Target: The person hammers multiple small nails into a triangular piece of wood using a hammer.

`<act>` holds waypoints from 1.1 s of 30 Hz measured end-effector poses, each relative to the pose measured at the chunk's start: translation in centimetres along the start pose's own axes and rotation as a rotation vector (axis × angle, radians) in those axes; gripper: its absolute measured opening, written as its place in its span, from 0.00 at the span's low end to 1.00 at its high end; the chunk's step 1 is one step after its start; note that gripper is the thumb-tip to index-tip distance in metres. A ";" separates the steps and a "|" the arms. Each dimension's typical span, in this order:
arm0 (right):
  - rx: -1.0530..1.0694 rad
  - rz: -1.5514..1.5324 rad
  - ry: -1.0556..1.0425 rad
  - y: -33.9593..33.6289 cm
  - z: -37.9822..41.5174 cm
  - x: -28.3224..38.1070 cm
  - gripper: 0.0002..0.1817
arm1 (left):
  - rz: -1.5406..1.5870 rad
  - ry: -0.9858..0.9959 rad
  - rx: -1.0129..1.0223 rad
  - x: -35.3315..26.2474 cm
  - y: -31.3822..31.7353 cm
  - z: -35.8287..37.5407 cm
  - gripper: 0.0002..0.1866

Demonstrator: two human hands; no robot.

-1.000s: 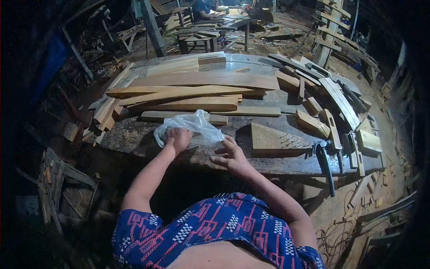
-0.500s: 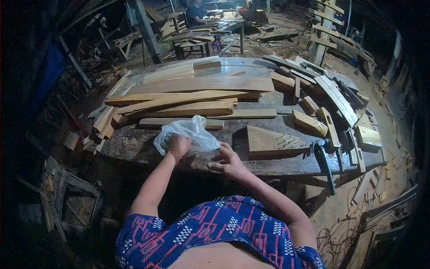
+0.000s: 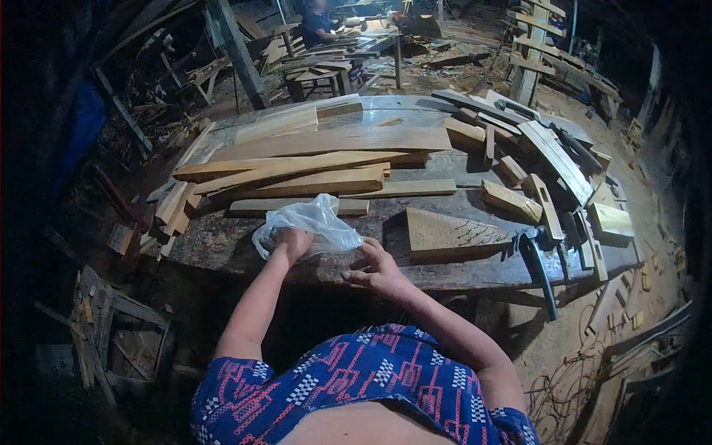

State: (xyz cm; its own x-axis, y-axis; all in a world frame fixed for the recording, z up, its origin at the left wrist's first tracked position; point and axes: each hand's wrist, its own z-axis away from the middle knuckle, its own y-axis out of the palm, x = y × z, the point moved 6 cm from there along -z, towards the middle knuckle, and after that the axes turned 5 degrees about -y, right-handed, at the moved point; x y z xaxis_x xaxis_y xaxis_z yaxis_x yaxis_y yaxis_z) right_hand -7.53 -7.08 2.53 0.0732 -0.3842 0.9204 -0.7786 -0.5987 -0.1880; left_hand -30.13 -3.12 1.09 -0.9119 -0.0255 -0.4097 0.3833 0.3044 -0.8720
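Head camera is looking down at a thin clear plastic bag (image 3: 315, 221) lying crumpled at the near edge of a wooden workbench (image 3: 222, 241). A person's left hand (image 3: 294, 242) is gripping the bag with fingers curled into its folds, seemingly pinning it down. Their right hand (image 3: 377, 268) is resting just beside it, fingers loosely spread, holding nothing. Whatever is inside the bag is hidden. Planks (image 3: 311, 159), a wedge-shaped carved block (image 3: 449, 233) and a hammer (image 3: 538, 259) are lying further out.
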 end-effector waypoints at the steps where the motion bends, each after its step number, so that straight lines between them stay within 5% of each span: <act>1: 0.002 -0.051 0.035 0.1 0.0 0.2 0.36 | 0.074 -0.050 0.035 -0.3 -0.4 -0.1 0.16; 13: 0.018 -0.053 0.071 0.3 0.0 0.7 0.36 | -0.273 -0.021 0.081 0.8 2.2 -1.7 0.16; 16: 0.018 -0.059 0.059 0.4 0.0 0.3 0.36 | -0.087 -0.006 0.068 5.3 5.5 -3.6 0.20; 22: 0.015 -0.067 0.048 0.4 0.0 0.2 0.36 | -0.336 0.021 0.050 2.1 3.1 -2.7 0.17; 26: 0.021 0.007 0.006 0.1 -0.1 0.1 0.37 | -0.137 0.019 0.079 3.9 4.2 -3.9 0.18; 28: 0.016 -0.050 0.035 0.2 -0.2 0.0 0.37 | -0.416 0.345 0.129 11.0 9.8 -6.2 0.16; 29: 0.017 -0.108 0.063 0.3 -0.2 -0.1 0.37 | -0.415 0.344 0.131 10.0 8.9 -6.4 0.16; 31: 0.024 -0.084 0.061 0.3 -0.3 0.7 0.36 | 0.004 -0.429 0.740 9.1 7.1 -4.7 0.13; 33: 0.030 -0.058 0.057 0.4 -0.4 0.7 0.35 | 0.133 -0.444 0.652 5.5 3.3 -3.3 0.12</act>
State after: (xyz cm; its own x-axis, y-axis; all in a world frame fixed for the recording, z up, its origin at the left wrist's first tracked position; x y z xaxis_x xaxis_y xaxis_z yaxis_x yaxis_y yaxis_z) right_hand -8.05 -7.30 3.23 0.0817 -0.3082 0.9478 -0.7549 -0.6401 -0.1431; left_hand -34.35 0.86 -3.13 -0.7615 -0.4465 -0.4698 0.6183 -0.2831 -0.7331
